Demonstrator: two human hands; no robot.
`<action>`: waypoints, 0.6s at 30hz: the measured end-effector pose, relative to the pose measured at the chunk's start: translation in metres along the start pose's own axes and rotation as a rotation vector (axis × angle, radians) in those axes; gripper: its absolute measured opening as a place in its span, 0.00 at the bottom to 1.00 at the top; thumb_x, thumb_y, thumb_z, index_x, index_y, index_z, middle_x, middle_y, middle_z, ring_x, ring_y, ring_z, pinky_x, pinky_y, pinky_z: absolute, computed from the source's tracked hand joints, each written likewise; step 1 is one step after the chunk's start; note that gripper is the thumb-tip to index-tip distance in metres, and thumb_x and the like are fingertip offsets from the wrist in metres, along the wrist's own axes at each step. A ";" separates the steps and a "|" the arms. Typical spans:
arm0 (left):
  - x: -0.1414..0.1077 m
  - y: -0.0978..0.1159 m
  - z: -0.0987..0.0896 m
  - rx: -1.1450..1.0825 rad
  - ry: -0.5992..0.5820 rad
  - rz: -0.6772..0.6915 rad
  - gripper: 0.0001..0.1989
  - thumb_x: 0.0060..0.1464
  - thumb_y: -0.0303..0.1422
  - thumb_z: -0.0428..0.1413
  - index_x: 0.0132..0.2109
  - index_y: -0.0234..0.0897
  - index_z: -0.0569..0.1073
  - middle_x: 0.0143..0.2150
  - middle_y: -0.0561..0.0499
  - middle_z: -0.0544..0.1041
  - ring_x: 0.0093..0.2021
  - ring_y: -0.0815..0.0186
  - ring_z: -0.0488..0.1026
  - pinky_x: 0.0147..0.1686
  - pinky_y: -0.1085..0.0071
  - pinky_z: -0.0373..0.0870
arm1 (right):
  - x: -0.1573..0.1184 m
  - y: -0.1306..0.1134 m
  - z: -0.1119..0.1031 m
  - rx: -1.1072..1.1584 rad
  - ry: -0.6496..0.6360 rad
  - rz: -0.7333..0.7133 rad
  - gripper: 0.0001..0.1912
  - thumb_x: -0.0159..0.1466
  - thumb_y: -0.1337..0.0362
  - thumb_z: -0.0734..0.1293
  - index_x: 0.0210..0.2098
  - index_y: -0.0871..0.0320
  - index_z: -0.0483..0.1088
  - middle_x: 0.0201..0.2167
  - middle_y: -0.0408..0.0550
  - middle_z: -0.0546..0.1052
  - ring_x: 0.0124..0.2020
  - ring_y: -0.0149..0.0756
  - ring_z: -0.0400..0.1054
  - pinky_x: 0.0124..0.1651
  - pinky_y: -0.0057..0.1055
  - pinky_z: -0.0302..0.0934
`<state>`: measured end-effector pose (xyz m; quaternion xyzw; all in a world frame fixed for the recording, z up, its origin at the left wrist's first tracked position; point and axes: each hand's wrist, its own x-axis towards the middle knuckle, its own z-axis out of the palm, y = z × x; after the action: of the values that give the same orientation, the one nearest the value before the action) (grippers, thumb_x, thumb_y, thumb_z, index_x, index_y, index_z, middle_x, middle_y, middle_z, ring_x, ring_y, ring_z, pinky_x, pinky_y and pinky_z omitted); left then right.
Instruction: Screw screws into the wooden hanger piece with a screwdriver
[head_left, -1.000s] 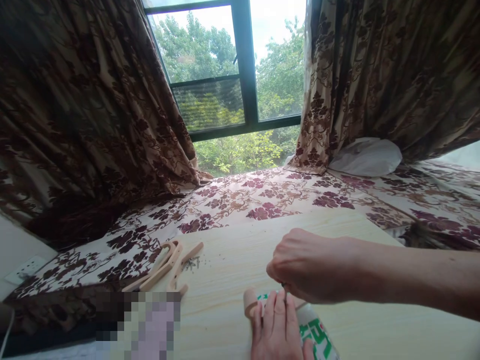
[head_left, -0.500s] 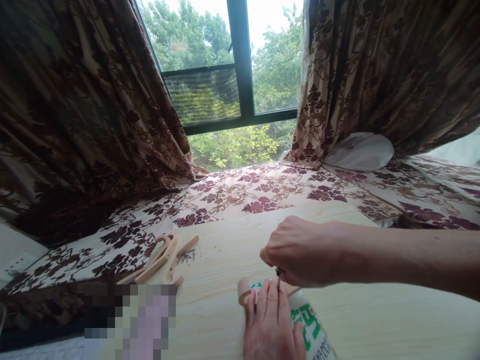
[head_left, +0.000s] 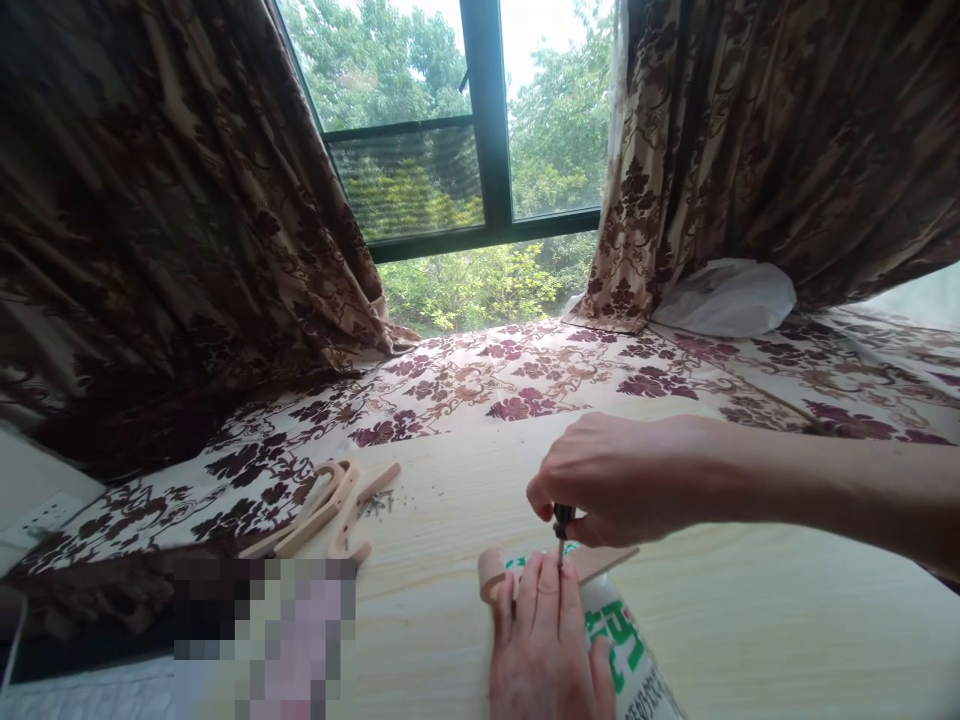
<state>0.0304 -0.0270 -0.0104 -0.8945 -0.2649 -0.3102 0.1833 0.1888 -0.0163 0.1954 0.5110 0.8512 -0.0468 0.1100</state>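
My right hand (head_left: 611,480) is closed round the dark handle of a screwdriver (head_left: 562,522), its thin shaft pointing down at the fingertips of my left hand. My left hand (head_left: 541,640) lies spread, palm down, pressing a curved wooden piece (head_left: 491,573) onto a white plastic bag with green print (head_left: 616,635). The wooden piece's other end sticks out to the right below my right hand. Its middle is covered by my fingers, and the screwdriver's tip is too small to make out clearly.
Several curved wooden pieces (head_left: 321,517) lie at the left of the pale wooden board (head_left: 435,520), beside a small pile of screws (head_left: 379,503). Behind are floral cloth (head_left: 517,370), a white plastic bag (head_left: 727,297), curtains and a window.
My right hand has risen slightly and shifted right, and more of the screwdriver's handle and shaft now shows. My left hand stays spread on the wooden piece. The view has shifted slightly.
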 end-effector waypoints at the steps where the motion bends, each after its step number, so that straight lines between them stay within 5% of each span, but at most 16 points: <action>1: 0.000 0.001 0.001 -0.022 0.018 -0.038 0.22 0.61 0.42 0.41 0.55 0.34 0.67 0.55 0.51 0.72 0.55 0.62 0.67 0.52 0.59 0.59 | -0.001 0.001 -0.001 0.003 -0.010 -0.030 0.12 0.53 0.69 0.64 0.35 0.56 0.76 0.26 0.47 0.77 0.24 0.32 0.63 0.24 0.29 0.45; 9: -0.003 0.003 0.009 -0.047 0.076 -0.051 0.22 0.59 0.40 0.43 0.54 0.34 0.69 0.54 0.51 0.73 0.54 0.62 0.67 0.52 0.59 0.58 | -0.001 0.004 0.011 0.111 0.068 -0.085 0.10 0.54 0.70 0.63 0.32 0.58 0.76 0.24 0.47 0.76 0.23 0.30 0.61 0.24 0.28 0.46; 18: 0.007 0.005 0.004 -0.023 0.153 -0.078 0.26 0.64 0.44 0.34 0.48 0.36 0.72 0.46 0.52 0.78 0.47 0.63 0.72 0.47 0.60 0.60 | -0.004 -0.008 0.001 0.014 -0.014 -0.044 0.07 0.57 0.69 0.64 0.30 0.60 0.75 0.23 0.49 0.76 0.22 0.31 0.61 0.23 0.28 0.46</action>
<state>0.0401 -0.0263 -0.0099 -0.8591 -0.2812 -0.3877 0.1805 0.1832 -0.0236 0.1952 0.4927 0.8610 -0.0588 0.1115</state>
